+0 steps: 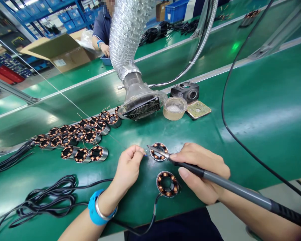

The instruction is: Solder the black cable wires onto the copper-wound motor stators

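My right hand point(200, 170) grips a grey soldering iron point(230, 187), its metal tip resting at the left rim of a copper-wound stator point(159, 151) on the green table point(261, 110). My left hand point(127, 165) pinches a thin wire between thumb and forefinger, the wire end held right at the iron's tip. A blue wristband and a metal bangle point(100, 209) sit on that wrist. A second stator point(167, 183) with a black cable attached lies just below, between my two hands.
Several finished stators point(80, 137) lie in rows at the left. A fume extractor fan point(141, 107) on a foil duct stands behind, beside a small tub point(175, 107), a sponge plate point(198, 109) and a black holder point(185, 91). Black cables point(47, 197) coil at lower left. Another person point(102, 30) works beyond.
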The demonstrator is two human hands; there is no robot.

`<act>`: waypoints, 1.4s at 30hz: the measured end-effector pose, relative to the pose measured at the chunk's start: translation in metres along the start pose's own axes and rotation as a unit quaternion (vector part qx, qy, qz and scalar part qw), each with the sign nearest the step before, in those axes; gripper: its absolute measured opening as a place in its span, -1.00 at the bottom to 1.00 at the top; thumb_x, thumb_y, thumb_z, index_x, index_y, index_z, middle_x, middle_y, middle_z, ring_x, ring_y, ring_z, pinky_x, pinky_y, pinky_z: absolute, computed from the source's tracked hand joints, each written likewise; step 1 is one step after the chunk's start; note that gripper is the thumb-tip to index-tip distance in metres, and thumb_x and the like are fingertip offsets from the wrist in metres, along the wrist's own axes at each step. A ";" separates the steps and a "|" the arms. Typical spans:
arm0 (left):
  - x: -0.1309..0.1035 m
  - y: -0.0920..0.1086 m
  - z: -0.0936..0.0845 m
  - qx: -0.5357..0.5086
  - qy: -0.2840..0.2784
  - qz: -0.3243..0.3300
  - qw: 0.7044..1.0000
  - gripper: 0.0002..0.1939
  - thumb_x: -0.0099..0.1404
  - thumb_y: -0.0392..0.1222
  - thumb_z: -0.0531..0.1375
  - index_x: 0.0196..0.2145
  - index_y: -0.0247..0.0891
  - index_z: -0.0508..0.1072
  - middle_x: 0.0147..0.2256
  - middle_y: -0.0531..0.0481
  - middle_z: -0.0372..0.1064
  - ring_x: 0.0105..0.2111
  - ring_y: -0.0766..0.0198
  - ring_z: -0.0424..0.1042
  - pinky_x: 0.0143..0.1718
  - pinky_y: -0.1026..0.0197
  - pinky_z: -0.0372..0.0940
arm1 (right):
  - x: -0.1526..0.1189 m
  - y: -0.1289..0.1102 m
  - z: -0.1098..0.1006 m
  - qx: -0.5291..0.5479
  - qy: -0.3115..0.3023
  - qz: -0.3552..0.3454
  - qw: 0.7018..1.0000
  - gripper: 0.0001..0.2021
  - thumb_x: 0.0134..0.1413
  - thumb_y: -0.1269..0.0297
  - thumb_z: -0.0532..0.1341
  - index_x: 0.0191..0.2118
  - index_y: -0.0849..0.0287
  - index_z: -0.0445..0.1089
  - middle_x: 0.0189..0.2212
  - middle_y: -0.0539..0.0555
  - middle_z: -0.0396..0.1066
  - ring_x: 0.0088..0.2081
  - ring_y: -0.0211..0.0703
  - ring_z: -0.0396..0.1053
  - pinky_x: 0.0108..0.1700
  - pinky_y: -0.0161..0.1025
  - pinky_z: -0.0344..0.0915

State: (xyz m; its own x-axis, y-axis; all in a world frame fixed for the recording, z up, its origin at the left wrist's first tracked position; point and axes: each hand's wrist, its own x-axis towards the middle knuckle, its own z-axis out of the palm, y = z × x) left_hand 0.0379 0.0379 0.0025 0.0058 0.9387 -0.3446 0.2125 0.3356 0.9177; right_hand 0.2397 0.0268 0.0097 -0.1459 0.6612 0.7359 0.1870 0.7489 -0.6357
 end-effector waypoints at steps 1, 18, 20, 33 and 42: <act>0.000 0.000 0.000 0.000 -0.002 0.000 1.000 -0.76 0.24 -0.05 0.10 -0.50 -0.23 0.26 -0.67 0.25 -0.15 -0.67 0.45 -0.18 -0.64 0.34 -0.20 | 0.000 0.001 0.000 0.001 0.002 -0.002 1.000 -0.68 0.00 0.51 0.14 -0.10 0.18 0.45 -0.47 0.07 0.43 -0.50 -0.18 0.37 -0.46 -0.18 0.34; -0.006 -0.005 -0.009 0.076 -0.053 0.076 0.993 -0.66 0.40 0.03 -0.01 -0.45 -0.22 0.23 -0.54 0.15 0.05 -0.53 0.36 -0.01 -0.51 0.32 -0.02 | 0.020 0.016 0.020 -0.067 -0.068 -0.041 0.995 -0.72 0.18 0.55 0.14 -0.03 0.18 0.40 -0.39 0.04 0.49 -0.43 -0.26 0.40 -0.35 -0.29 0.42; -0.005 -0.006 -0.008 0.076 -0.048 0.082 0.993 -0.66 0.40 0.02 -0.01 -0.45 -0.22 0.23 -0.54 0.15 0.05 -0.52 0.35 0.00 -0.50 0.32 0.00 | 0.016 0.013 0.014 -0.061 -0.056 -0.029 0.996 -0.65 0.16 0.51 0.16 0.06 0.16 0.38 -0.35 0.07 0.48 -0.39 -0.23 0.41 -0.34 -0.27 0.43; -0.003 -0.010 -0.007 0.050 -0.034 0.077 0.995 -0.68 0.39 0.00 0.01 -0.45 -0.23 0.26 -0.56 0.15 0.04 -0.54 0.36 -0.02 -0.53 0.33 -0.03 | -0.001 0.002 0.004 -0.011 -0.060 -0.005 0.998 -0.69 0.02 0.47 0.13 -0.11 0.18 0.47 -0.52 0.07 0.41 -0.55 -0.18 0.33 -0.53 -0.21 0.27; -0.003 -0.010 -0.007 0.048 -0.036 0.070 0.996 -0.67 0.39 0.02 0.01 -0.45 -0.23 0.26 -0.56 0.15 0.02 -0.54 0.36 -0.01 -0.53 0.33 -0.03 | 0.001 0.000 0.001 -0.013 -0.039 -0.002 0.999 -0.68 0.02 0.46 0.13 -0.10 0.13 0.47 -0.52 0.05 0.40 -0.55 -0.18 0.34 -0.51 -0.21 0.31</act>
State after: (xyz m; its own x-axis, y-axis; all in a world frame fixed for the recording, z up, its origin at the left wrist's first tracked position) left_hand 0.0288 0.0320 -0.0038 0.1109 0.9666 -0.2310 0.2968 0.1896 0.9359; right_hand 0.2389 0.0274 0.0098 -0.2215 0.6598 0.7181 0.2108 0.7513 -0.6253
